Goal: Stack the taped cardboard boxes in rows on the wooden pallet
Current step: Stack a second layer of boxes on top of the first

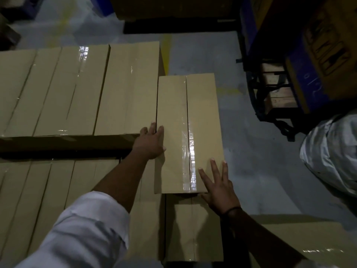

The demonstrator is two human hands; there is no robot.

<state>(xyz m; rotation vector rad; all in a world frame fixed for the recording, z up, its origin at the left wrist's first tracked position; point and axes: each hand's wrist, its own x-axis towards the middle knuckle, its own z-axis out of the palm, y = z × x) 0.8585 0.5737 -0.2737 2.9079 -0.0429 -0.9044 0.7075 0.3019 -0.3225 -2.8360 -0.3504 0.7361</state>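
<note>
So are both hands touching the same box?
Yes, the left hand and right hand both rest flat on the tan taped cardboard box.

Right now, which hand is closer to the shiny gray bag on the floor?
The right hand. It lies on the box's near right corner, on the bag's side. The left hand is at the box's left edge, farther away.

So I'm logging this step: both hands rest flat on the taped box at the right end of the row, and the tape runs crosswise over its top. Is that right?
Not quite. In the head view the tape runs lengthwise along the centre seam of the box, not crosswise. The rest stands: the left hand and the right hand both rest flat on it, at the right end of the row.
</note>
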